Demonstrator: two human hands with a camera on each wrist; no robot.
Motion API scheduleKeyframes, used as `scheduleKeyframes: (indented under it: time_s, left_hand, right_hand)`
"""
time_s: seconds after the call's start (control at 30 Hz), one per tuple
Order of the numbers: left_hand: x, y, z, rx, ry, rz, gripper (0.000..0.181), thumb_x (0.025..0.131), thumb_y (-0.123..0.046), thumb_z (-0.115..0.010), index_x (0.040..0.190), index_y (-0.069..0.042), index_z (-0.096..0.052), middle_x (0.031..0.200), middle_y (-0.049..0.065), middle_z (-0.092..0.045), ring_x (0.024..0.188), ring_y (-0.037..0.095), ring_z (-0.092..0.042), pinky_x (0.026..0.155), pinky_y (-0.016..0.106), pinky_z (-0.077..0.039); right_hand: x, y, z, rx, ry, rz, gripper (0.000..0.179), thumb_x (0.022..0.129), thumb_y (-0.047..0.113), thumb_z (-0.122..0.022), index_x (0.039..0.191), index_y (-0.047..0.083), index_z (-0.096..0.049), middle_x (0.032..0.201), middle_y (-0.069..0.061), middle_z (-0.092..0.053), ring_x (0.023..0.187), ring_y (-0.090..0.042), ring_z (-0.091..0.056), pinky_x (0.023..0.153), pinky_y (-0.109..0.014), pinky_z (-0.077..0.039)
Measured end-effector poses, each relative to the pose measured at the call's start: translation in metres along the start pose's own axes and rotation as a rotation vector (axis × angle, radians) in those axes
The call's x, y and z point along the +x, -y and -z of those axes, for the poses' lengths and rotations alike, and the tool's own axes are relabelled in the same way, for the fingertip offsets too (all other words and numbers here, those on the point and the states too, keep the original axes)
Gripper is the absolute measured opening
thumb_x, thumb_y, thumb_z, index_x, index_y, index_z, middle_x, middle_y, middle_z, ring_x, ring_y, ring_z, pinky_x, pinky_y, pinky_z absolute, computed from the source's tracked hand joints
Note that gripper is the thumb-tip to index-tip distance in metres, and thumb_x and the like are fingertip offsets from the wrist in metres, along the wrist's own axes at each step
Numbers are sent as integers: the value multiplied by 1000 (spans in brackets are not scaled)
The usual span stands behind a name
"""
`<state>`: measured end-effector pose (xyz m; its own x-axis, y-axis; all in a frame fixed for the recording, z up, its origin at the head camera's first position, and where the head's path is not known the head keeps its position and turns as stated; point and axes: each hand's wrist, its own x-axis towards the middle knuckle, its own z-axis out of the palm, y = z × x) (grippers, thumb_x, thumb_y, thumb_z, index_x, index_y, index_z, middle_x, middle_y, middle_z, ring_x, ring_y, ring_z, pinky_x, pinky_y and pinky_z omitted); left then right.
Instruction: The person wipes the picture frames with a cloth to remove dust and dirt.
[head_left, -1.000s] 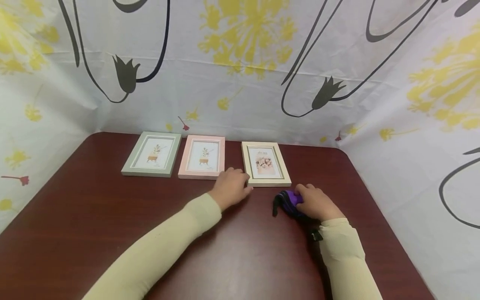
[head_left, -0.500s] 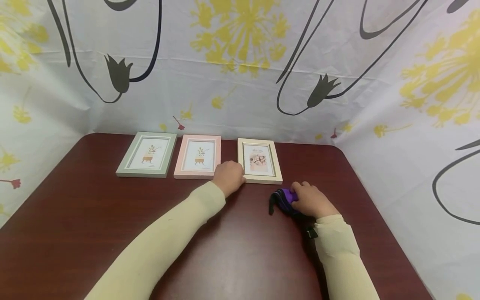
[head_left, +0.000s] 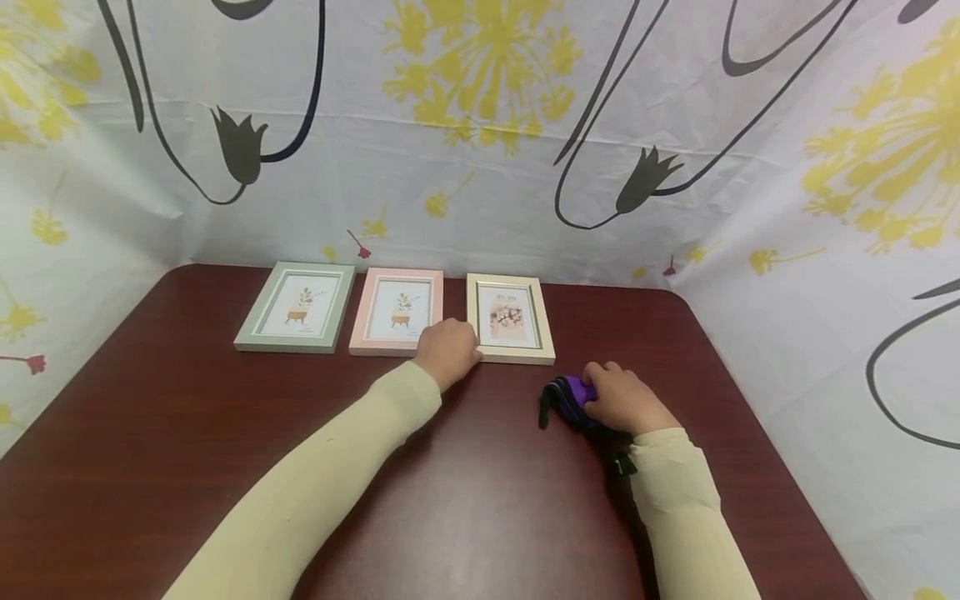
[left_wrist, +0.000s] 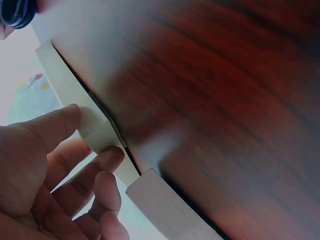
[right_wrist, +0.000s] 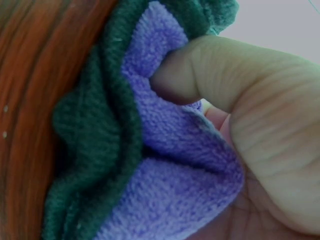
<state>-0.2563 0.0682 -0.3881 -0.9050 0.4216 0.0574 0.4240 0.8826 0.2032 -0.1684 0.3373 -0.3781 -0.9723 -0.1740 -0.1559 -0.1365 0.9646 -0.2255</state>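
Observation:
My left hand [head_left: 448, 354] grips the cream photo frame [head_left: 547, 333] at its near-left corner. In the left wrist view, the thumb lies on the frame's near edge [left_wrist: 70, 85] and curled fingers touch it around the corner. The frame lies on the table with a flower picture facing up. To its left are a pink photo frame [head_left: 360, 333] and a pale green photo frame [head_left: 255, 333]. My right hand [head_left: 626, 400] pinches a fuzzy purple cloth [right_wrist: 175, 125] with a ruffled dark green part, bunched on the table. Part of the cloth is hidden under the hand.
The dark red-brown table [head_left: 480, 500] has rounded back corners. A white curtain [head_left: 360, 208] with yellow and grey flowers hangs along its back and sides. A dark tag [head_left: 625, 464] shows beside the right cuff.
The cream frame has slid left and slightly back, nearer to the pink frame, with my left hand at its corner. The right hand and cloth stay in about the same place.

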Motion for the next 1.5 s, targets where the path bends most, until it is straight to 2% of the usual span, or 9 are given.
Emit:
scheduleKeyframes:
  time_s: [0.6, 0.7, 0.77, 0.83, 0.93, 1.13, 1.27, 1.37, 1.5]
  left_hand:
    - [-12, 19, 8, 21, -9, 30, 34, 92, -32, -71, 65, -14, -64, 66, 2, -63, 66, 21, -64, 58, 39, -54]
    - [-15, 22, 10, -24, 6, 21, 36, 93, -31, -70, 63, -14, -59, 62, 0, -57, 62, 18, -58, 56, 36, -51]
    - [-20, 24, 13, -76, 7, 16, 26, 93, -31, -70, 76, -11, -70, 74, 2, -66, 71, 19, -63, 63, 37, -54]
    - [-28, 27, 20, -139, 11, 14, 25, 93, -33, -68, 97, -10, -75, 91, 5, -72, 86, 20, -66, 75, 38, -55]
    - [-46, 35, 35, -216, 7, 5, 49, 94, -36, -67, 133, -8, -64, 129, 10, -65, 119, 27, -60, 100, 42, -47]
    - [-96, 77, 65, -300, -27, -19, 54, 96, -39, -65, 137, -4, -59, 136, 18, -58, 129, 34, -51, 108, 50, -37]
    - [-128, 101, 84, -356, -57, 42, 55, 95, -35, -67, 136, 0, -58, 135, 21, -58, 125, 37, -52, 105, 54, -40]
    - [-144, 113, 93, -382, -68, 83, 56, 94, -32, -67, 137, 2, -56, 135, 22, -57, 122, 39, -53, 103, 55, -41]
    - [-154, 122, 98, -383, -44, 105, 56, 95, -31, -67, 139, 1, -55, 137, 22, -55, 126, 39, -50, 106, 56, -38]
  right_hand:
    - [9, 16, -1, 6, -3, 40, 25, 82, 12, -71, 104, 6, -61, 98, -15, -57, 85, -34, -56, 77, -52, -48]
    - [10, 15, 0, 34, -13, 52, 25, 80, 10, -71, 103, 6, -62, 97, -14, -58, 84, -31, -56, 77, -50, -48]
    - [9, 13, 2, 49, -22, 60, 24, 80, 9, -70, 102, 5, -63, 96, -13, -59, 84, -29, -56, 76, -48, -48]
    - [7, 8, 4, 58, -35, 66, 23, 79, 8, -69, 101, 6, -64, 94, -12, -59, 84, -28, -55, 77, -48, -48]
    - [2, -7, 8, 55, -50, 60, 22, 80, 7, -69, 102, 6, -65, 92, -12, -60, 85, -28, -55, 76, -49, -47]
    - [-11, -36, 12, 33, -79, -9, 23, 82, 7, -68, 103, 1, -63, 87, -15, -56, 81, -31, -52, 70, -50, -44]
    - [-12, -42, 11, 10, -80, -36, 26, 84, 9, -67, 106, -2, -61, 89, -21, -54, 80, -39, -52, 68, -54, -44]
    - [-12, -43, 8, -8, -96, -37, 30, 84, 10, -67, 110, -4, -60, 96, -29, -54, 83, -49, -53, 70, -60, -45]
    - [-13, -44, 4, -34, -124, -42, 35, 84, 10, -66, 114, -6, -59, 104, -36, -53, 89, -59, -52, 74, -65, -44]
